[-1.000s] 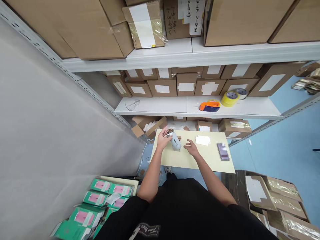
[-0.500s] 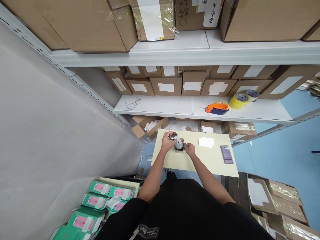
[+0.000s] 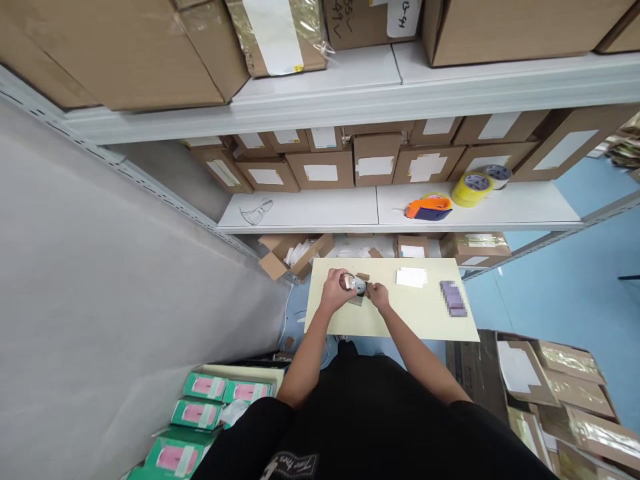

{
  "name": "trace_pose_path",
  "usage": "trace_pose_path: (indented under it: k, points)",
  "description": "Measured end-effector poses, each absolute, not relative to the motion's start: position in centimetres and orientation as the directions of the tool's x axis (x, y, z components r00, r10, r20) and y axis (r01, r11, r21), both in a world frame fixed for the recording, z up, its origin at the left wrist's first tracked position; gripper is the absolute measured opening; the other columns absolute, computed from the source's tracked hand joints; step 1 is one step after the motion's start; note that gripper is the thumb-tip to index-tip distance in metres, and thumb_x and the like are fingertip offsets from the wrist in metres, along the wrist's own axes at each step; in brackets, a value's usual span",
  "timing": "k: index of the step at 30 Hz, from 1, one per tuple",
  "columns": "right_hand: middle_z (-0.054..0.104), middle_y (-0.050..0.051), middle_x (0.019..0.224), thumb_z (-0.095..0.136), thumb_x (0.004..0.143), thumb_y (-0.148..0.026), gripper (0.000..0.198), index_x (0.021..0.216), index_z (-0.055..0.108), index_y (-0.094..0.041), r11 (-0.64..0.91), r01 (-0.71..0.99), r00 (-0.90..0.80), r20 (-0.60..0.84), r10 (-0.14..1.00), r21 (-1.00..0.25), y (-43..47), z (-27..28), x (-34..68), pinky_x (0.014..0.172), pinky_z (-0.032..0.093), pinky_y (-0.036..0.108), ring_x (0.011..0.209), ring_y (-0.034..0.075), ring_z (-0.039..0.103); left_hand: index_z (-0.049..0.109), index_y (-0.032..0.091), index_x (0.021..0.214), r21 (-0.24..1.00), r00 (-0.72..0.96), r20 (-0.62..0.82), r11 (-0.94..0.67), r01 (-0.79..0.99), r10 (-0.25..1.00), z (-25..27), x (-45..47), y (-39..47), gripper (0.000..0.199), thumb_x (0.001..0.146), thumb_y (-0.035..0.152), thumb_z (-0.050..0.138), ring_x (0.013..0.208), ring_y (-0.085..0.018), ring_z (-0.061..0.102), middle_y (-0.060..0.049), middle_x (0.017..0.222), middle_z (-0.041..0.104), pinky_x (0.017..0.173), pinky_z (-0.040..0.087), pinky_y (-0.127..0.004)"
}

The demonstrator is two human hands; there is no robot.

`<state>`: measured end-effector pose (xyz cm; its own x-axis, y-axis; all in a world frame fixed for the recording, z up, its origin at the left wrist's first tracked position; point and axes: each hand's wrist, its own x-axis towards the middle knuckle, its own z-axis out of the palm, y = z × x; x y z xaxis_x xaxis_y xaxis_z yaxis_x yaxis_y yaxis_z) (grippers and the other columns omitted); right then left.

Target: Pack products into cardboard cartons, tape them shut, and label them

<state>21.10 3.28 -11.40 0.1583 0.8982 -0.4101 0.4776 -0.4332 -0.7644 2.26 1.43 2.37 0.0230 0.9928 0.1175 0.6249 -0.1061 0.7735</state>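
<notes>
A pale grey-white cylinder (image 3: 359, 287) with a shiny metallic end lies tilted in my left hand (image 3: 334, 293), whose fingers wrap round that end. My right hand (image 3: 379, 297) is closed at the cylinder's other end, pinching a small brown piece (image 3: 369, 289) that looks like cardboard. Below the cylinder, partly covered, a small light box-like thing (image 3: 356, 301) rests on the cream tabletop (image 3: 400, 317). A brown scrap (image 3: 363, 276) lies just behind the cylinder.
White papers (image 3: 411, 277) and a blurred purple item (image 3: 453, 299) lie to the right on the table. The shelf behind holds glasses (image 3: 257, 212), an orange tape dispenser (image 3: 429, 207) and yellow tape (image 3: 471, 189). Green boxes (image 3: 197, 413) stand lower left, cartons (image 3: 565, 380) lower right.
The cylinder has tipped so that its metallic end points more toward me and its side looks shorter. Both hands keep their grip. The camera view has shifted slightly.
</notes>
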Motion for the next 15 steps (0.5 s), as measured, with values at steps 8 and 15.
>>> trace_pose_path:
  k: [8,15]
  points:
    - [0.067,0.001,0.065,0.055,0.080,-0.029,0.022,0.060,0.051,-0.024,-0.388,0.454,0.109,-0.382,0.918,-0.802,2.4,-11.1,20.6,0.063,0.043,0.025,0.069,0.018,0.062,0.063,0.023,0.116,0.721,0.019,0.025,-0.031,0.693,0.999,-1.3,3.5,1.1,0.054,0.065,0.023,0.082,0.093,-0.022,0.062,-0.005,0.109,0.055,0.089,0.053,-0.035]
    - [0.068,0.000,0.070,0.055,0.078,-0.028,0.015,0.064,0.053,-0.024,-0.346,0.434,0.069,-0.352,0.933,-0.832,1.9,-10.8,20.6,0.067,0.045,0.026,0.072,0.018,0.062,0.066,0.020,0.113,0.616,-0.162,-0.085,0.180,0.767,0.983,-6.9,6.2,1.5,0.046,0.069,0.025,0.081,0.125,-0.036,0.049,-0.014,0.115,0.059,0.104,0.044,-0.048]
